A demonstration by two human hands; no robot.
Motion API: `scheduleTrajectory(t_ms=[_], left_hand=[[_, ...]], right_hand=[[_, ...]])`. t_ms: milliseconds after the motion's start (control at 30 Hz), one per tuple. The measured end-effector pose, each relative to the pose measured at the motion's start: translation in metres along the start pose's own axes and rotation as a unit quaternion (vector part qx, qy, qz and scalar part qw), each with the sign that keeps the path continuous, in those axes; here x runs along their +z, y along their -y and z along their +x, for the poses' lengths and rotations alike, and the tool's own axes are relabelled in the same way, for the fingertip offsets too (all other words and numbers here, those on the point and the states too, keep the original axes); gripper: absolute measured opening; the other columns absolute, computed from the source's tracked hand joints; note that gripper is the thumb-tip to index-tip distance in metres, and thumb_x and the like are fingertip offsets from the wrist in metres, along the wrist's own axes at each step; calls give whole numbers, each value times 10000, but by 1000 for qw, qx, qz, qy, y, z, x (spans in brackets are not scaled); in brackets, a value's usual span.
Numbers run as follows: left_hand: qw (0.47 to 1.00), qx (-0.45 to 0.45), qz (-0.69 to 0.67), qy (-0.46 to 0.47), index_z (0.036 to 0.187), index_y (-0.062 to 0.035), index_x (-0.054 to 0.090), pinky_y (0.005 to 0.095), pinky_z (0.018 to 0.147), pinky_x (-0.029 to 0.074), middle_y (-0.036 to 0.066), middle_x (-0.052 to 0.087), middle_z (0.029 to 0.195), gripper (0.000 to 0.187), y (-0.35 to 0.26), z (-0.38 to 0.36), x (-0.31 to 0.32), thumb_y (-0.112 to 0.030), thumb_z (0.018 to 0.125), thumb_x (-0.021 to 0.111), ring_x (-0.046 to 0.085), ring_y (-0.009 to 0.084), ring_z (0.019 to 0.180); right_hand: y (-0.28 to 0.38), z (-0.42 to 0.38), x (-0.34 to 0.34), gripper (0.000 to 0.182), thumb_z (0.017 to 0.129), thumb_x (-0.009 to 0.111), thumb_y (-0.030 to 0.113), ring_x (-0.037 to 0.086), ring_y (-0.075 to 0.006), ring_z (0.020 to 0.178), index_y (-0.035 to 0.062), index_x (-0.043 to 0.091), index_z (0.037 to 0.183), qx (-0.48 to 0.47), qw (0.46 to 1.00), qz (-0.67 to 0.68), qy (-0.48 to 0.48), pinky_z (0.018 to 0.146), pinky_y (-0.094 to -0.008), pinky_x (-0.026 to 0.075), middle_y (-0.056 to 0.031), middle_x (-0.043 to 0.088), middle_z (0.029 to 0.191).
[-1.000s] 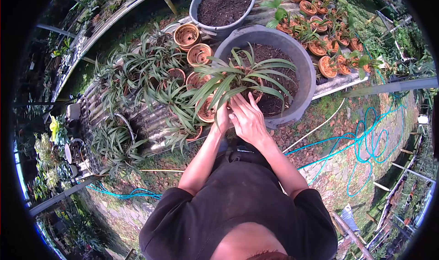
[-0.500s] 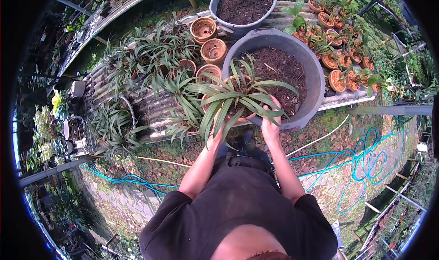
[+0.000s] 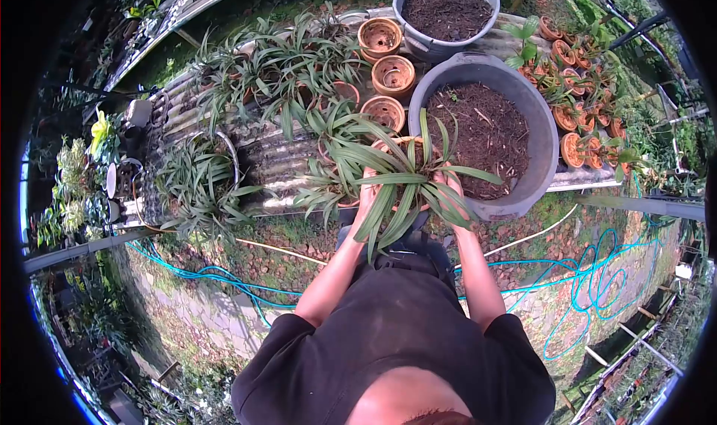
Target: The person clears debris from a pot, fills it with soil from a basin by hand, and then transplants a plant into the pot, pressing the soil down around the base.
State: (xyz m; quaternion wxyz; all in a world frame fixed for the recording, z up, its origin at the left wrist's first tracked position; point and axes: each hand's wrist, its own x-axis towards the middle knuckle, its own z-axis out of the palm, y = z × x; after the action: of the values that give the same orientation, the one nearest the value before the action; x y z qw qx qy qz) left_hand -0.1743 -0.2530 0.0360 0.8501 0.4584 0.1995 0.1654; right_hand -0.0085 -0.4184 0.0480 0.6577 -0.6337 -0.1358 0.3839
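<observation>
A potted plant with long, strap-like green leaves (image 3: 403, 178) is between my hands, in front of my body at the bench's near edge. My left hand (image 3: 369, 192) grips the left side of its terracotta pot, partly under the leaves. On the other side, my right hand (image 3: 449, 187) is closed around the pot, its fingers largely covered by foliage. Just right of the plant stands a large grey tub (image 3: 541, 137) holding dark soil (image 3: 482, 137). Empty terracotta pots (image 3: 393, 76) form a short column behind the plant.
Several leafy potted plants (image 3: 276, 70) crowd the left of the corrugated bench (image 3: 272, 175). A second soil-filled tub (image 3: 489, 23) stands behind. Small terracotta pots with plants (image 3: 573, 149) cluster at the right. A blue hose (image 3: 590, 275) lies coiled on the ground.
The potted plant has moved left and closer to my body, relative to the grey tub. Both hands travelled with it. The whole view has swung, so the bench appears further right.
</observation>
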Motion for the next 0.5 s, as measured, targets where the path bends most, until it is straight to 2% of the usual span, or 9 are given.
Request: scheduleTrajectory(t_ms=[67, 100, 167, 200, 233, 267, 333, 433, 500], left_hand=[[998, -50, -15, -22, 1531, -100, 290, 333, 733, 623, 103, 514, 1366, 550, -36, 3, 7, -368, 1077, 445, 607, 203, 1137], [996, -85, -29, -22, 1526, -93, 306, 344, 768, 605, 105, 511, 1381, 552, -41, 8, 0, -385, 1076, 438, 603, 212, 1153], [989, -134, -62, -21, 1517, -80, 337, 365, 839, 571, 110, 504, 1412, 563, -46, 21, -15, -418, 1075, 424, 594, 229, 1184], [981, -134, -139, -11, 1467, -53, 423, 426, 1017, 527, 130, 570, 1374, 577, -60, 22, -8, -470, 1068, 421, 605, 268, 1222], [992, -81, -97, 9, 1528, -57, 347, 362, 856, 586, 105, 473, 1469, 576, -64, 31, -17, -402, 1077, 445, 610, 226, 1176], [990, -105, -90, -35, 1477, -54, 409, 470, 1081, 468, 137, 561, 1387, 588, -66, 36, -22, -457, 1053, 466, 588, 286, 1244], [997, 3, -66, -33, 1461, -67, 428, 470, 1071, 473, 125, 577, 1369, 600, -50, 51, -45, -481, 1033, 498, 595, 269, 1233], [990, -59, -119, -43, 1452, -86, 451, 422, 1090, 447, 98, 517, 1437, 570, -39, 66, -80, -435, 1016, 566, 530, 223, 1288], [990, -59, -117, -45, 1401, -91, 497, 423, 1003, 512, 76, 613, 1306, 534, -46, 63, -74, -447, 1009, 569, 618, 224, 1156]], right_hand=[[-24, 7, 2, 564, 1067, 504, 381, 500, -184, 1224, -24, 447, 1455, 6, 1000, 1, -10, 1057, -329, 389, -145, 564, 1357], [-31, 6, 3, 563, 1069, 495, 387, 504, -193, 1225, -25, 450, 1450, 10, 998, 61, -16, 1060, -331, 388, -151, 563, 1361], [-34, 1, 1, 572, 1073, 470, 401, 549, -213, 1207, -36, 444, 1442, -88, 994, -51, -35, 1043, -345, 414, -167, 545, 1397], [-15, -6, 10, 465, 1058, 515, 329, 622, -208, 1127, -31, 544, 1351, -79, 994, 9, -70, 977, -331, 465, -151, 619, 1311], [-19, -5, -2, 412, 1042, 545, 297, 653, -200, 1089, -20, 588, 1302, -65, 989, -65, -120, 925, -324, 494, -147, 664, 1234], [-21, -3, -15, 360, 1026, 574, 265, 685, -192, 1052, -9, 633, 1252, -50, 975, -139, -167, 872, -317, 523, -142, 708, 1158], [-12, -6, -33, 268, 916, 699, 179, 742, -233, 854, -2, 695, 1114, -95, 908, -294, -283, 739, -353, 569, -155, 752, 963], [-29, 9, -77, 210, 891, 723, 166, 743, -287, 791, 20, 733, 1041, -67, 830, -410, -371, 753, -380, 571, -166, 753, 897], [-39, 23, -100, 188, 880, 731, 184, 738, -330, 803, 20, 756, 969, -51, 791, -458, -403, 760, -416, 573, -190, 743, 879]])
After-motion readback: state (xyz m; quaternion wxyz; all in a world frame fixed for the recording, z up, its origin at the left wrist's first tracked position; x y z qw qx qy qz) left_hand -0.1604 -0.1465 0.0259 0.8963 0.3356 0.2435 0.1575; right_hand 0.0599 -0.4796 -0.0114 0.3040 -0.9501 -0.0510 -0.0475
